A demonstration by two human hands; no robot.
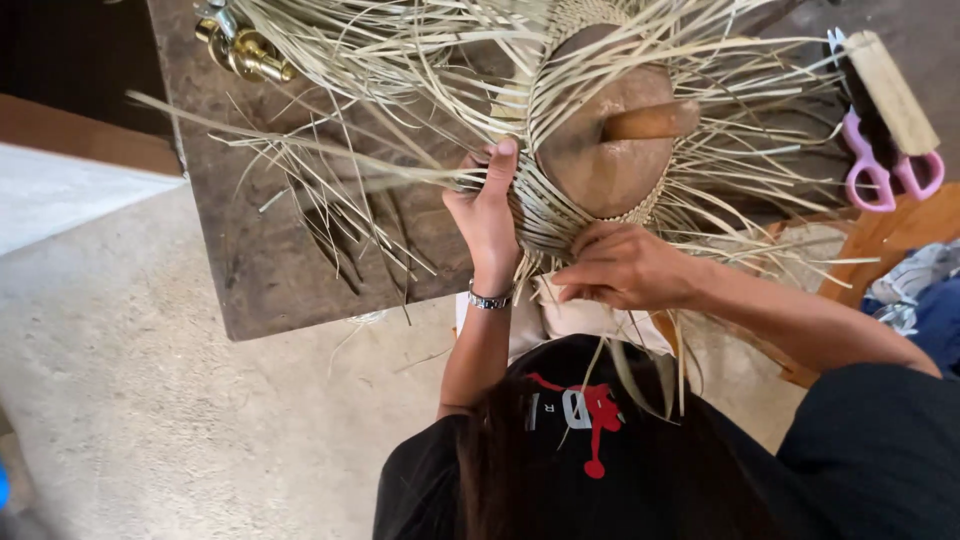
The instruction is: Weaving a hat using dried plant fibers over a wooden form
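- Centrally, left hand [487,215] presses woven straw [545,215], fingers closed on strands.
- Right hand [625,268], just below the weave, fingers pinched together on strands.
- Upper right: pink scissors [880,170].

One half-woven straw hat [560,215] on one wooden block [610,150], one pink-handled pair of scissors [880,175], one brush [890,90], one brass fitting [245,50], one wristwatch [489,298].

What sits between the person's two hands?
In the head view, the woven straw crown on its brown mould lies between left hand and right hand; both touch it.
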